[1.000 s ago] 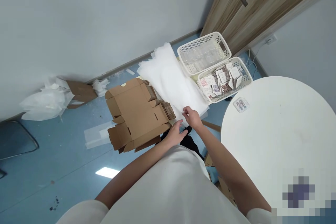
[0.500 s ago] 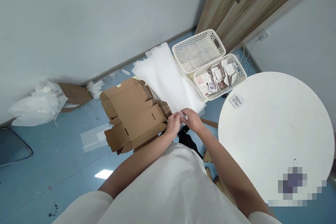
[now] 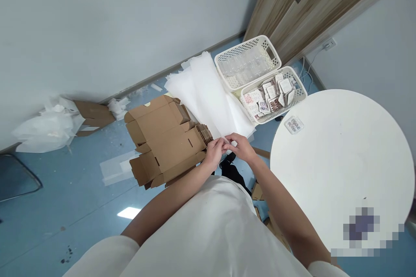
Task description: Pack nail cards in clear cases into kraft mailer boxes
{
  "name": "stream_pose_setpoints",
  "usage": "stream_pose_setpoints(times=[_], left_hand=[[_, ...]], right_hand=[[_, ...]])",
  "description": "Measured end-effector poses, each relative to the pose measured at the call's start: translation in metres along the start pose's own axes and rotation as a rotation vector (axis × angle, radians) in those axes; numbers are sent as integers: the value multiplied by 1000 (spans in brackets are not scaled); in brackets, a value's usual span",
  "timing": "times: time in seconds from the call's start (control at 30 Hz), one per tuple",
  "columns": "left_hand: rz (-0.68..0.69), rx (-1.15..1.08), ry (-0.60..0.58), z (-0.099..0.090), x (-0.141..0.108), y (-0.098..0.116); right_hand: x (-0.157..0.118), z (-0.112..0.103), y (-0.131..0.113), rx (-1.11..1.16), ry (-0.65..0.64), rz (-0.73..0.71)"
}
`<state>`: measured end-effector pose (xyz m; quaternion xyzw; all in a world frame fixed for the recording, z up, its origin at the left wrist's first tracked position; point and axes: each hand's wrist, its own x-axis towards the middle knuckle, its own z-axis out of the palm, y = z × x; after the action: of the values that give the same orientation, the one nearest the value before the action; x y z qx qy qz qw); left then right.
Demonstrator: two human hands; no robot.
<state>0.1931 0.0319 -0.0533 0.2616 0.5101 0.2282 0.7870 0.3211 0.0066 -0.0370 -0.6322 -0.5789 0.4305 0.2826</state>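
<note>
In front of my body my left hand [image 3: 213, 154] and my right hand [image 3: 241, 147] meet, fingers pinched together. Between the fingertips is a small whitish, translucent piece [image 3: 225, 141]; its kind is too small and covered to make out. Just beyond the hands lies a pile of thin white packing sheets [image 3: 208, 84], spread at an angle. Left of my left hand is a stack of flat, unfolded brown cardboard boxes [image 3: 169, 143], its nearest corner close to that hand.
Behind the sheets stand a white basket [image 3: 224, 57] with clear plastic cases and a second basket [image 3: 273, 117] with printed cards. At right is a round white table [image 3: 338, 156], bearing a small clear case [image 3: 294, 125]. A plastic bag [image 3: 48, 132] and cardboard box [image 3: 94, 117] sit by the wall.
Both hands stay together at the same place. The fingers of my right hand have shifted slightly, and less of the whitish piece shows. The view has moved a little.
</note>
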Motion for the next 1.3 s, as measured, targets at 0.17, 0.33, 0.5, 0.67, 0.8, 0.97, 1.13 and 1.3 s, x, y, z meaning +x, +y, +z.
stream_pose_setpoints(times=[0.17,0.33,0.5,0.67,0.8,0.97,1.13,1.3], left_hand=[[-36,-19,-18,-1,-1,3],[-14,-45,-63,-2,-2,2],[11,-23,-3,1,-1,1],[-3,26,10,2,0,0],[5,72,11,3,-1,0],[81,320,7,9,-11,7],[243,613,0,14,-28,15],[336,771,19,18,-31,22]], right_hand=[[-5,-3,-2,68,-8,8],[-5,0,-8,-42,34,8],[-5,1,-9,-36,57,35],[-6,4,-5,9,102,60],[-6,8,-6,-27,207,123],[-2,-4,-20,-170,415,125],[-4,-34,-41,-313,549,57],[-13,-63,-56,-399,717,13]])
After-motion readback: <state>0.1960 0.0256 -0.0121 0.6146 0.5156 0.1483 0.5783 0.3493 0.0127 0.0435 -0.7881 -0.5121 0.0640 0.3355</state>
